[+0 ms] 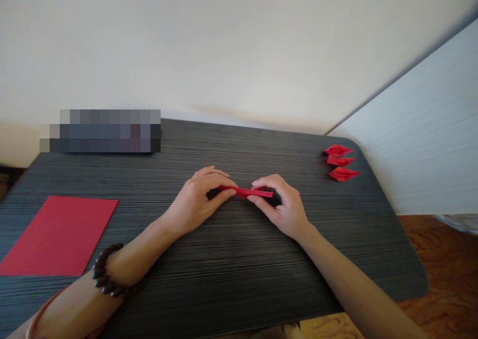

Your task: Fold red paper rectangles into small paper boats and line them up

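A narrow folded strip of red paper (pixel 244 192) is held just above the middle of the dark table, lying roughly level from left to right. My left hand (pixel 199 194) pinches its left end between thumb and fingers, which partly cover it. Near the other end, my right hand (pixel 282 202) is closed on the same strip with thumb and forefinger, and the tip sticks out past them. A dark beaded bracelet (pixel 108 272) circles my left wrist.
Three folded red paper pieces (pixel 343 174) with pointed ends lie in a row at the table's far right. Square red paper (pixel 61 234) lies at the left. A pixelated object (pixel 108 132) stands at the back left. The dark table (pixel 224 274) meets a pale wall behind.
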`<state>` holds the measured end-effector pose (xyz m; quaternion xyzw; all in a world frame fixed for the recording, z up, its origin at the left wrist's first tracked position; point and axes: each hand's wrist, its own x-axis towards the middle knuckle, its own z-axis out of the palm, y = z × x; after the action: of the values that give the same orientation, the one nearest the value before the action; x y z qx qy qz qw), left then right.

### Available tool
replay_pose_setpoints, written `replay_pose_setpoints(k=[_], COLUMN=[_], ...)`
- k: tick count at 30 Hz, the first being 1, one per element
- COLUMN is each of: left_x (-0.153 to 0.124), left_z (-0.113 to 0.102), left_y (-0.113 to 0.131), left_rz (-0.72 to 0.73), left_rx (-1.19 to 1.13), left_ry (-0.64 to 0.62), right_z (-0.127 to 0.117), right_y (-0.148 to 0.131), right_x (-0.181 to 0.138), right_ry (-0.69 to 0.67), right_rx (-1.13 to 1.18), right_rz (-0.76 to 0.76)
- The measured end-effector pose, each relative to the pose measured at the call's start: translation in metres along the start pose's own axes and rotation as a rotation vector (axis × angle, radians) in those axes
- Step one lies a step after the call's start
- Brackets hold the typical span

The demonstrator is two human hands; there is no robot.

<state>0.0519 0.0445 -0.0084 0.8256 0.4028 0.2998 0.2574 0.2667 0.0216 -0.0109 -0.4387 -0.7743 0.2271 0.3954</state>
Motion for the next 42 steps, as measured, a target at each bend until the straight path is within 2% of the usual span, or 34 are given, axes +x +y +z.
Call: replay_pose_setpoints(k=[3,7,11,14,17,22,29,37,42], left_x=[0.0,-0.002,-0.003,-0.002,-0.002,-0.002,-0.002,-0.002,-0.002], left_z=[-0.003,-0.01,-0.016,-0.016,-0.013,-0.012,-0.016,-0.016,-0.013], left_y=[-0.002,-0.005,-0.008,-0.01,-0.009,-0.006,-0.005,-0.003,-0.009], left_rz=[0.082,0.203,0.244,0.273,0.254,0.231,0.231,0.197,0.151], left_rx=[0.017,0.225,0.44,0.501,0.512,0.501,0.476,0.491,0.392], left_ry=[0.085,0.136,0.027,-0.084,-0.126,-0.139,-0.177,-0.157,-0.123], right_z=[-0.002,-0.008,-0.01,-0.009,-0.01,-0.011,-0.01,-0.013,-0.01], right_y=[0.001,0.003,0.005,0.007,0.007,0.008,0.009,0.01,0.011], right_x=[0.0,0.001,0.001,0.001,0.002,0.002,0.001,0.004,0.005], right_ry=[0.05,0.039,-0.024,-0.111,-0.169,-0.186,-0.195,-0.23,-0.223], right_rx=[-0.043,-0.23,-0.403,-0.445,-0.462,-0.472,-0.482,-0.46,-0.368], right_rz=[-0.012,-0.11,-0.106,-0.078,-0.039,-0.017,-0.048,-0.1,0.019])
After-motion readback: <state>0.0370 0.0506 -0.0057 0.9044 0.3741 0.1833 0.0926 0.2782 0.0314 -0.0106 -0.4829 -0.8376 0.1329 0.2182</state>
